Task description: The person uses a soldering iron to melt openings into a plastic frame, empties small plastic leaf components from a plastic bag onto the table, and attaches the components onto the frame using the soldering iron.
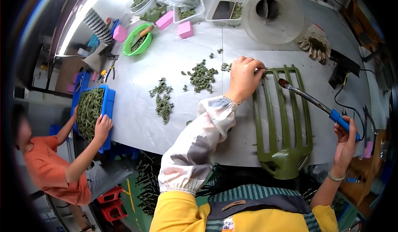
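Observation:
A dark green slatted piece (286, 159), with long parallel bars and a hollow rounded end towards me, lies on the grey table. My left hand (244, 77) is closed in a pinch at its far left corner; the fingers hide what they hold. Small green bits (226, 67) lie just beside that hand. In my right hand (345, 143) is a corded heated spatula (313, 101), gripped by its blue handle. Its dark flat tip is over the slatted piece's bars, and I cannot tell whether it touches them.
Small green pieces (202, 76) lie in piles mid-table. Behind are pink blocks (185, 30), a green bowl (138, 40), tubs with a phone (224, 9), a clear round container (271, 33) and gloves (315, 44). At left, another person holds a blue crate (108, 107) of green parts.

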A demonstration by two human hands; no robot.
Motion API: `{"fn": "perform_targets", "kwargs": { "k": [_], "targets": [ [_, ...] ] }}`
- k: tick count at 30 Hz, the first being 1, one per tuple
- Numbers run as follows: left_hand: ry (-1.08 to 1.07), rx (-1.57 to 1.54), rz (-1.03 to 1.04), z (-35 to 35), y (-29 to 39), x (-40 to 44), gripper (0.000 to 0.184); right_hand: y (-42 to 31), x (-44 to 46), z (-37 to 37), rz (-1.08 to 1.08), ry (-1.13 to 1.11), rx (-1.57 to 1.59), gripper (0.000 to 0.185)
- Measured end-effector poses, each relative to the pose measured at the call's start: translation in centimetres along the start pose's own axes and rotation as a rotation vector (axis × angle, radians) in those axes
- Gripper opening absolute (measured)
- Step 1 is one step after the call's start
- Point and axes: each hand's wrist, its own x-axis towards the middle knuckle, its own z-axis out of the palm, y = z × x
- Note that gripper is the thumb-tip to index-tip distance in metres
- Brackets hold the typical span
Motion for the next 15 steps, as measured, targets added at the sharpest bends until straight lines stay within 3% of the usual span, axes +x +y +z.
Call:
{"fn": "perform_targets", "kwargs": {
  "k": [7, 15],
  "targets": [
    [-0.054, -0.252, -0.218, -1.4, 0.2, 0.1, 0.008, 0.0, 0.1, -0.4, -0.002, 0.013, 0.002, 0.033],
    [-0.039, -0.194, -0.189, -1.0, -0.4, -0.5, 0.007, -0.5, 0.0, 0.2, -0.018, 0.004, 0.010, 0.033]
  ]
}}
